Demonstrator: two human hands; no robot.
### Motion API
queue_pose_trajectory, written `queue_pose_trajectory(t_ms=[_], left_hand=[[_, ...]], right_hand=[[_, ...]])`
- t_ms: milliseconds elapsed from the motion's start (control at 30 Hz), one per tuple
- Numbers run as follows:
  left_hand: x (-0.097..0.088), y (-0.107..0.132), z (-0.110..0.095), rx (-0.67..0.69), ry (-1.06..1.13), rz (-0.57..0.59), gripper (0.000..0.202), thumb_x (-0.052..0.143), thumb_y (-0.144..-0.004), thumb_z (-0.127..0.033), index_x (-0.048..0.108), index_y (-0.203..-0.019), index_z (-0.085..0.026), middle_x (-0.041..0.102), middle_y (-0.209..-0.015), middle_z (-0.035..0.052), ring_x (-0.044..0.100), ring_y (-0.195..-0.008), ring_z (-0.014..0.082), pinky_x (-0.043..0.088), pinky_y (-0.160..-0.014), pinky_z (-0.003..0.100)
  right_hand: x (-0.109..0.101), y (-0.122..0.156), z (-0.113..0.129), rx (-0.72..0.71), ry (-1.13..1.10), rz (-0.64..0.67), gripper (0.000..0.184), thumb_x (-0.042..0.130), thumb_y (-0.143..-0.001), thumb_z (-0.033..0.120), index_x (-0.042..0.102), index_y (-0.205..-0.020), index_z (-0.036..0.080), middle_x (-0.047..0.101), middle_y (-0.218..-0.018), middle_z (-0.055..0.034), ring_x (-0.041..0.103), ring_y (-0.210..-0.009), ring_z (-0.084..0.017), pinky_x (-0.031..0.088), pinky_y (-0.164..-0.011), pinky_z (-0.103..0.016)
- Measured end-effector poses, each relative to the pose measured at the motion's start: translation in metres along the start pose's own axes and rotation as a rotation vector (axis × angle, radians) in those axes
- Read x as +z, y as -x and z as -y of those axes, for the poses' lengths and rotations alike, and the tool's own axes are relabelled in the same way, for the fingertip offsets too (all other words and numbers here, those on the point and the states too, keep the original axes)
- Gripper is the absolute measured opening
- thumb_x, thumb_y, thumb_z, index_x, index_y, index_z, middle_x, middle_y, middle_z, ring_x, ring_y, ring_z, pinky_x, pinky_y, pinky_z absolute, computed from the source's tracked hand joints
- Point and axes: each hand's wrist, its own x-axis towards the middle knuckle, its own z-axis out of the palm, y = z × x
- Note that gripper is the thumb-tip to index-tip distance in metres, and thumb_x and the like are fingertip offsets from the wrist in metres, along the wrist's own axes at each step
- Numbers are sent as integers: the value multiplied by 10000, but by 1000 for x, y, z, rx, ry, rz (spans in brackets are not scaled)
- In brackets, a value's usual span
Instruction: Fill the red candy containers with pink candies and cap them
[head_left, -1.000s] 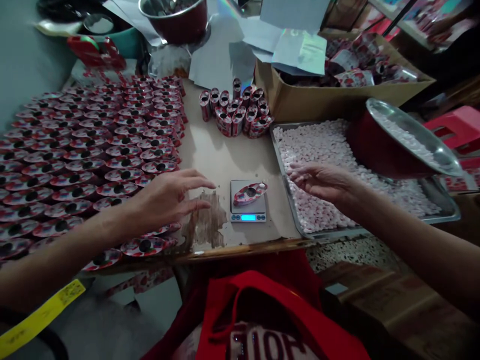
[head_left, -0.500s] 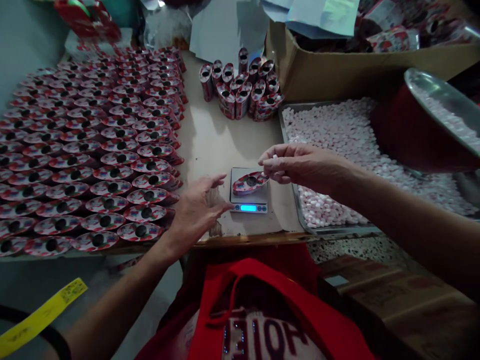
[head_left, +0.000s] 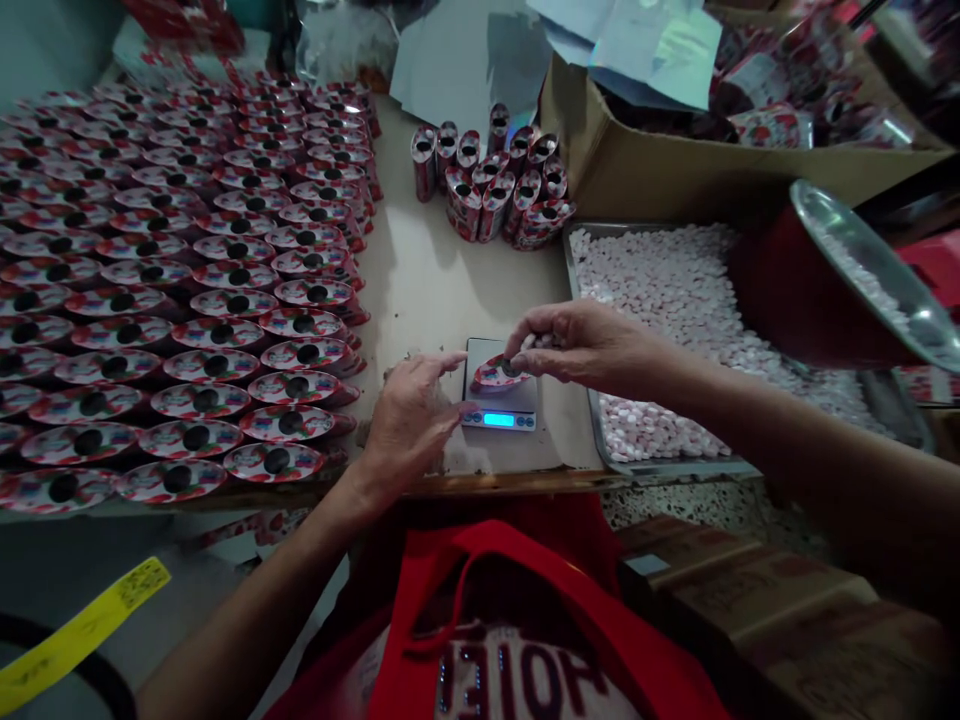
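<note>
A small digital scale point(head_left: 517, 402) with a lit blue display stands near the table's front edge. On its plate is a red printed pouch point(head_left: 491, 376) with a round hole in its top. Fingers bent, my right hand point(head_left: 574, 345) is over the pouch, its fingertips at the hole, and several small white candies point(head_left: 541, 341) are in its grasp. My left hand point(head_left: 416, 410) is at the scale's left side, thumb and forefinger apart, with nothing held. To the right lies a metal tray point(head_left: 600, 425) of pale pinkish-white candies point(head_left: 652, 270).
Rows of matching pouches point(head_left: 225, 365) fill the table's left side. Several more pouches point(head_left: 495, 200) stand at the back. A red metal bowl point(head_left: 810, 270) tilts over the tray. Behind it is a cardboard box point(head_left: 637, 165) of printed packs. Cartons point(head_left: 750, 590) are below right.
My right hand has moved left and down, from beside the pouch onto its hole. My left hand stays by the scale. The view has shifted slightly.
</note>
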Motion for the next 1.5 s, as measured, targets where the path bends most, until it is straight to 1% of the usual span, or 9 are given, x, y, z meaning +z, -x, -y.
queue_pose_trajectory(t_ms=[233,433,733,900,1000,1100,1200,1367,1500], left_hand=[[7,-7,-5,37,5,7,607,928,-794,-209,689,-1351,-215,770,-1264,83,703,-1194,287,550,-1072,464],[16,-10,-14,51,-3,-7,519,865,-865,-233,681,-1350,-220,762,-1270,84,692,-1160,277,554,-1035,456],[37,-46,-42,221,-179,74,736,938,-786,-252,641,-1458,-204,689,-1386,129,610,-1268,342,515,-1131,522],[38,-56,-35,386,-153,222,437,791,-919,-167,709,-1344,-228,729,-1309,96,724,-1153,248,608,-1031,396],[40,-50,-21,508,-165,127,257,722,-995,-226,740,-1250,-202,775,-1251,101,781,-1085,230,645,-982,356],[45,-43,-10,602,-159,-37,206,705,-1021,-304,761,-1180,-185,798,-1237,131,804,-1077,233,671,-963,344],[49,-42,-2,679,-145,-145,176,699,-1026,-320,762,-1107,-177,812,-1196,155,816,-1054,238,694,-927,343],[49,-42,1,698,-102,-174,143,714,-1016,-313,727,-1052,-176,818,-1171,161,818,-1059,245,699,-931,339],[42,-38,-3,579,-70,-121,218,687,-1034,-308,699,-1219,-193,813,-1185,129,813,-1051,227,695,-928,333]], right_hand=[[1,1,-4,80,-111,-99,259,727,-940,401,778,-994,153,675,-673,-5,455,-514,-95,290,-497,-269],[12,5,-6,49,-61,-166,217,800,-870,373,839,-922,166,683,-678,-15,559,-633,-131,397,-606,-270],[-43,26,-36,267,-797,-450,114,806,-818,174,749,-911,140,582,-714,3,364,-523,-42,240,-415,-143],[-56,35,-58,330,-947,-491,69,746,-810,118,720,-864,154,643,-802,-27,441,-546,-60,400,-433,-140],[-65,25,-60,264,-955,-501,133,774,-854,218,667,-795,166,682,-827,-50,507,-577,-76,441,-469,-159],[-80,-2,-60,215,-851,-409,466,795,-908,475,506,-669,198,545,-627,11,351,-465,-60,229,-385,-166],[-98,-43,-59,62,-525,-507,486,768,-899,630,606,-745,198,405,-529,79,253,-431,-68,171,-418,-206],[-124,-104,-65,35,435,-693,273,654,-983,361,816,-893,159,685,-652,-33,620,-675,-178,413,-644,-264],[-132,-122,-78,104,707,-669,313,531,-1046,259,822,-1089,153,827,-1120,-136,735,-1037,-240,464,-874,-284]])
